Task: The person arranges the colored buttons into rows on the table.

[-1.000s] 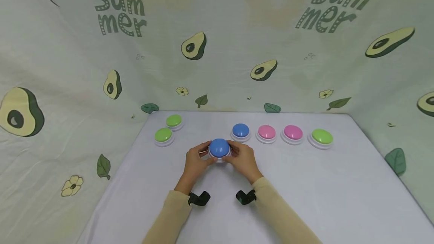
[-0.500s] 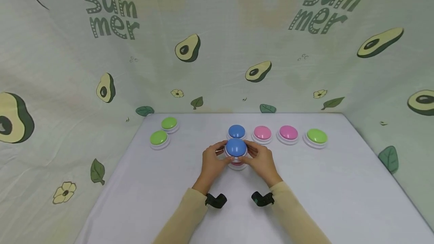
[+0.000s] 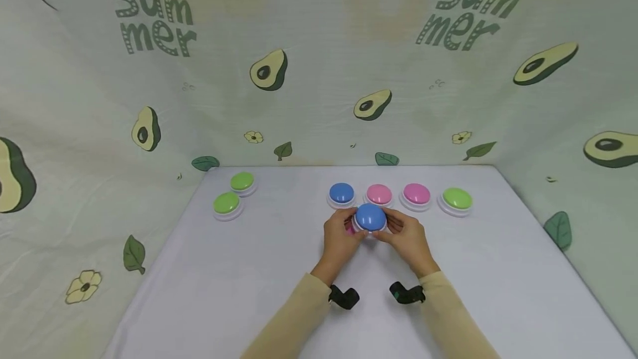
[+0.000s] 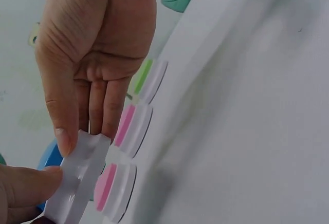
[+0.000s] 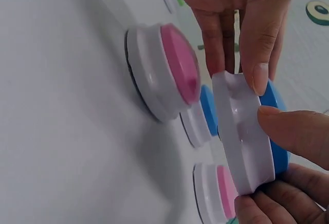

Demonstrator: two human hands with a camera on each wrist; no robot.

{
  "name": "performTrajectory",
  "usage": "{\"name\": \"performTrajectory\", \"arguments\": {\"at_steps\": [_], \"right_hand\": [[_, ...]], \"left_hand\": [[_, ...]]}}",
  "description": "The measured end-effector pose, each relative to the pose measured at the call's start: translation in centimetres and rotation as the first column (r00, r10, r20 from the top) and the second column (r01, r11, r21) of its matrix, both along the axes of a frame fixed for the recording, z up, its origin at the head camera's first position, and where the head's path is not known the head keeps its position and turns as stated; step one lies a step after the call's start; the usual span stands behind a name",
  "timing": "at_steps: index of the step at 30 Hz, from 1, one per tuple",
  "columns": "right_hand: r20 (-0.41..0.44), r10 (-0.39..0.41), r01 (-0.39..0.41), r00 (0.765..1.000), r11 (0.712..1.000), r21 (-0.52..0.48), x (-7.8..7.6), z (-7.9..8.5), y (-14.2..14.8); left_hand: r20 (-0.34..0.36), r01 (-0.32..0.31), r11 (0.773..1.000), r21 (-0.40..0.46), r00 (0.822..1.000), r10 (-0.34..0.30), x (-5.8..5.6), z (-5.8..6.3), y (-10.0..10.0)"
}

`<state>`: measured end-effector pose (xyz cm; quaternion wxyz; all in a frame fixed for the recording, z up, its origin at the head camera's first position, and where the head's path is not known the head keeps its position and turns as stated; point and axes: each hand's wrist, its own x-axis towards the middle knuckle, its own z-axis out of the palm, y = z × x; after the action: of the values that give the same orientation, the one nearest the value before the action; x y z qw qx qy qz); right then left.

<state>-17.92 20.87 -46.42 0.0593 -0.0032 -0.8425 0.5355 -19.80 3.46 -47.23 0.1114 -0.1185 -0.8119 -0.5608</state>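
The blue button [image 3: 370, 217] is up off the table, blue top facing up, held in the middle between two hands. The left hand [image 3: 343, 245] pinches one side of its white base and the right hand [image 3: 408, 242] pinches the other. Both thumbs are on the near side and the fingers go round the sides and back, so each hand is closed just as far as the button lets it.

It looks like hard, shiny plastic, so I think it is light and stiff and won't squash. The smooth sides may be a bit slippery. The top may push down if pressed, so the white base is the best place to hold it, as the hands do now. It does not look easy to break, but a drop could crack it.

Just past the left hand, a near pink button [image 5: 180, 62] sits on the table [image 3: 249, 270]. Behind is a row: another blue one [image 3: 341, 193], a pale pink one [image 3: 379, 194], a dark pink one [image 3: 417, 194] and a green one [image 3: 457, 198]. Two more green ones, a back one [image 3: 242, 180] and a front one [image 3: 226, 203], sit off to the left.

I see no words on the buttons, but the wrist views are dim, so small marks could be missed. The cloth [image 3: 319, 32] behind says "Summer" twice, with avocados around.
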Motion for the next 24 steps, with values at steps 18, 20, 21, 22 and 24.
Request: {"name": "performTrajectory", "arguments": {"at_steps": [18, 20, 21, 22, 24], "right_hand": [[0.073, -0.03, 0.029, 0.997, 1.0, 0.011, -0.2, -2.2, 4.1], [0.072, -0.031, 0.03, 0.997, 0.999, 0.018, -0.3, -2.4, 4.3], [0.071, -0.033, 0.032, 0.997, 0.999, 0.023, -0.3, -2.5, 4.4], [0.071, -0.033, 0.032, 0.997, 0.999, 0.027, -0.4, -2.6, 4.5], [0.072, -0.036, 0.033, 0.997, 0.999, 0.034, -0.5, -2.8, 4.6]], "left_hand": [[0.009, 0.023, 0.981, -0.195, 1.0, -0.022, 0.9, -2.2, 5.2], [0.031, 0.038, 0.978, -0.205, 0.999, -0.032, 1.0, -2.2, 5.5], [0.036, 0.042, 0.976, -0.212, 0.999, -0.035, 1.1, -2.3, 5.6], [0.041, 0.046, 0.975, -0.219, 0.998, -0.038, 1.1, -2.3, 5.8], [0.048, 0.05, 0.972, -0.23, 0.998, -0.04, 1.1, -2.5, 6.0]]}}
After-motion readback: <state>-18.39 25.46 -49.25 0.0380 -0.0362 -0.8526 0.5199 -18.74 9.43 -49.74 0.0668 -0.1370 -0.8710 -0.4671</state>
